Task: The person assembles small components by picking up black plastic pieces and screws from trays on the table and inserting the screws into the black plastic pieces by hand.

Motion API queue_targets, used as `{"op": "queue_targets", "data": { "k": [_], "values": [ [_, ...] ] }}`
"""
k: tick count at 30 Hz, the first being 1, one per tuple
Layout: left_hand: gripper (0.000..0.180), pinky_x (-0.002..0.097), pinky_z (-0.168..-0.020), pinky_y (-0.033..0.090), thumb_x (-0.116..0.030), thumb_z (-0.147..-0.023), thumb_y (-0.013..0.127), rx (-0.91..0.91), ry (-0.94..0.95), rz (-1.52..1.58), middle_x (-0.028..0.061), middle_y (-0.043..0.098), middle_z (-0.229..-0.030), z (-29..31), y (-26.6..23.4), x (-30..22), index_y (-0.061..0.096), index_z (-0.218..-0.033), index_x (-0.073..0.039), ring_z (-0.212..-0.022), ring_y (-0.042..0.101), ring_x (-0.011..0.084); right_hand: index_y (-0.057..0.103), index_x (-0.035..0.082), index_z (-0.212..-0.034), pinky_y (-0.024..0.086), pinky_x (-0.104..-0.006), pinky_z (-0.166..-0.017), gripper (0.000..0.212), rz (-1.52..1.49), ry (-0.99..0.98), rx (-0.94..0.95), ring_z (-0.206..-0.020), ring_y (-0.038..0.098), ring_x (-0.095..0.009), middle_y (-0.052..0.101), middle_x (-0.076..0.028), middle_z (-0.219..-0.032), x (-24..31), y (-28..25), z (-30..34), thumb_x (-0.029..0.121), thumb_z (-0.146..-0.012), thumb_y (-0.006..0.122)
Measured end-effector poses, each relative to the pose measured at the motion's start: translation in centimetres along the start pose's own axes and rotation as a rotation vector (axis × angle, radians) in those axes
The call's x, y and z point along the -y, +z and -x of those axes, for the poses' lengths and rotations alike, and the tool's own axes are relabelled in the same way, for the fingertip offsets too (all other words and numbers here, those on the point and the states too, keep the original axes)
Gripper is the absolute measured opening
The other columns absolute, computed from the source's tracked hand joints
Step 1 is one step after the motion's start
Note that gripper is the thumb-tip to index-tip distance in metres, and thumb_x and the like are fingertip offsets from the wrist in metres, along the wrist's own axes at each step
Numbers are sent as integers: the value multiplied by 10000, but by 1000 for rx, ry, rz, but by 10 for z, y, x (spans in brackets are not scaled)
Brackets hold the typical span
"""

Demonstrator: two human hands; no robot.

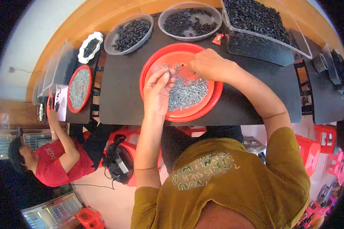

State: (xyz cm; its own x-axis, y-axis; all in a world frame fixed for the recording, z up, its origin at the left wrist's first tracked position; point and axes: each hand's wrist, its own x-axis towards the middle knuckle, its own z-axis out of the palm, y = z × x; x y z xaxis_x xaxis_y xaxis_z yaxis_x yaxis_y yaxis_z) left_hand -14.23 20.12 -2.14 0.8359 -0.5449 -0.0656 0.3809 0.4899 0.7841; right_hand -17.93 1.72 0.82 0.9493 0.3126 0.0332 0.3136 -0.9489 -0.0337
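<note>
A round red tray (218,94) lies on the dark table in front of me, with a heap of small silver screw-like metal pieces (187,95) in it. Over its left part my left hand (158,91) is raised, thumb and fingers pinched together; whatever sits at the fingertips is too small to name. My right hand (208,65) reaches over the tray's upper right, its fingers curled closed just above the metal pieces. Its fingertips are partly hidden, and I cannot make out what they hold. A tiny dark piece (182,65) shows between the two hands.
Beyond the tray stand two clear round tubs (190,37) (144,41) of small black parts. A large clear bin (263,44) of black parts is at the back right, beside a red wrapper (218,39). At left, a co-worker (65,160) handles parts near another red tray (88,100).
</note>
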Motion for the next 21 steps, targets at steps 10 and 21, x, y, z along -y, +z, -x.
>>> {"op": "queue_targets", "data": {
  "k": [10,21],
  "values": [
    [181,216,-606,428,-86,-766,545,-40,-69,161,93,586,-910,6,6,10,546,-944,-53,-737,564,150,561,53,-744,453,-359,-589,176,-440,-14,-143,-681,576,-268,585,-120,-707,-7,-23,1,195,-640,566],
    [253,239,-665,452,23,-708,573,-5,171,-172,100,580,-894,15,18,8,544,-958,13,-769,562,157,557,26,-811,449,-236,-650,114,-1410,-84,-247,-723,558,-104,590,-50,-792,6,-28,3,94,-730,601]
  ]
}}
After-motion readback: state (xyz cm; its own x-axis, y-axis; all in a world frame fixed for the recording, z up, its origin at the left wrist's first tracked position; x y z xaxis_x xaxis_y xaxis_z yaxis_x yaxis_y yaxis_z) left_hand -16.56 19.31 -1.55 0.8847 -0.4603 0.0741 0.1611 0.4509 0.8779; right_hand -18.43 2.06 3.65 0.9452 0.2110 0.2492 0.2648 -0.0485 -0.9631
